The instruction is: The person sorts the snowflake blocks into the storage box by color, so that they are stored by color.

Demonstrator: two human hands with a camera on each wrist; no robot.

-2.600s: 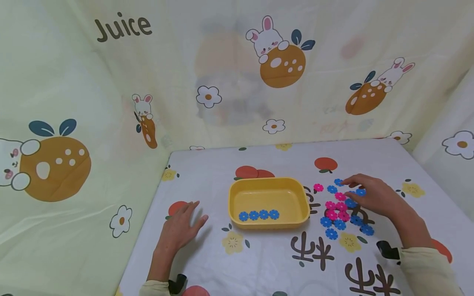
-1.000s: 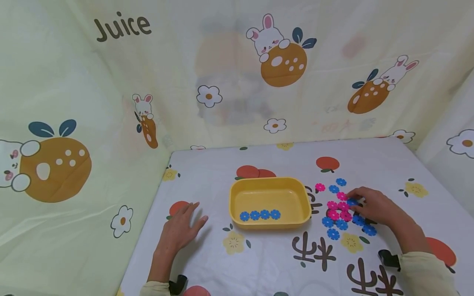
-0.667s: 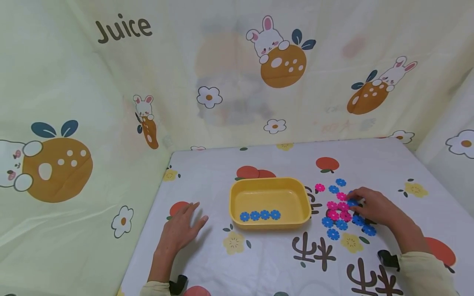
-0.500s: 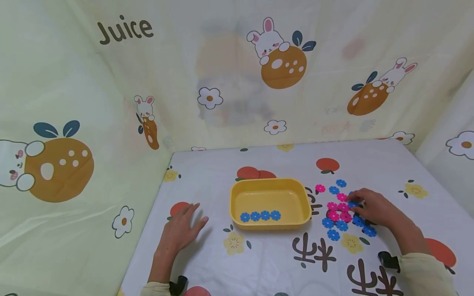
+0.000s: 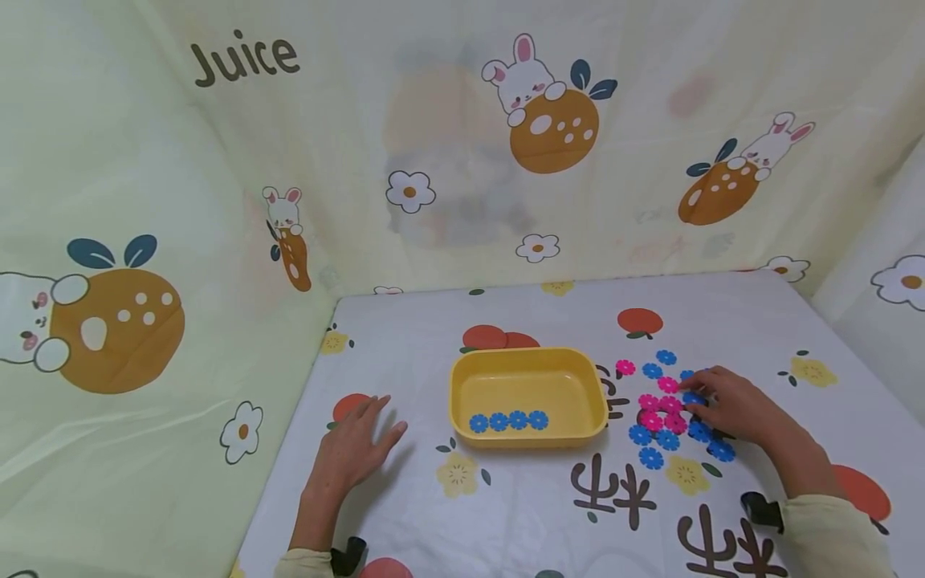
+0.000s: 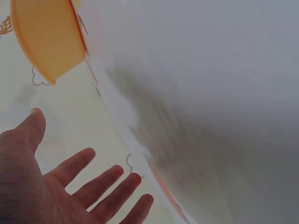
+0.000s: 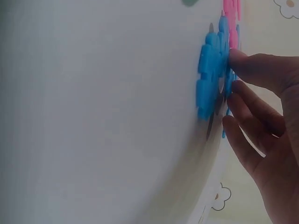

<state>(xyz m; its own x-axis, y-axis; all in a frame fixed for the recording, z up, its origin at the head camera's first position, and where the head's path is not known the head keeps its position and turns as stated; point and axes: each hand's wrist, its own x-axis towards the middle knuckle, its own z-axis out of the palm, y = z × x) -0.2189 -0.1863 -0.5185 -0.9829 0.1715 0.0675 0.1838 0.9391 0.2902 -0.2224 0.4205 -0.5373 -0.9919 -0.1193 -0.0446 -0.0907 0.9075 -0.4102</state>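
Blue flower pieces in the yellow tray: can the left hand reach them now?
Probably yes: the left hand is empty, only tablecloth shows between it and the yellow tray, and the blue flower pieces lie uncovered inside.

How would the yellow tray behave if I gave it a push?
The yellow tray would probably slide rather than tip, since it looks wide and low. Its smooth, glossy walls suggest stiff plastic that shouldn't flex much. The four blue flower pieces lying inside look flat, so they'd likely slide rather than roll.
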